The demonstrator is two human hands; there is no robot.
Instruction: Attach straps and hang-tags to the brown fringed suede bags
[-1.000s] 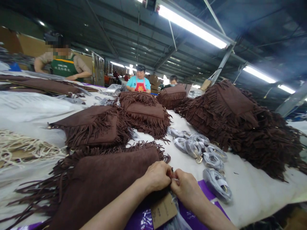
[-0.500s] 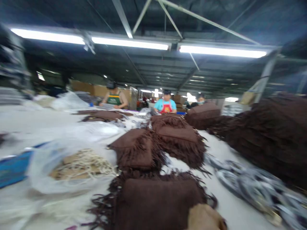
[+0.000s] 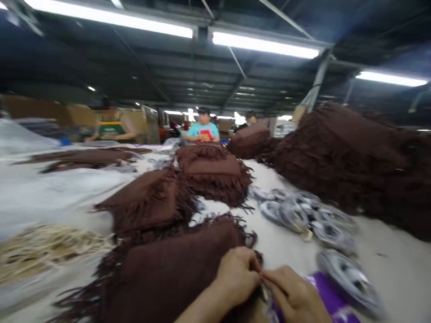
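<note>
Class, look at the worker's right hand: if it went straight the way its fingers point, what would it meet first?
Most likely the left hand: the right hand points at its fingertips. Blur hides whether they already touch.

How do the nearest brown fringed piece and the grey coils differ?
Colour: the fringed piece is dark brown; the coils are pale grey.
Form: the fringed piece is one broad panel with loose strands; the coils are several small wound loops.
Contact: both left hand and right hand are at the fringed piece's right end; neither touches the coils.
</note>
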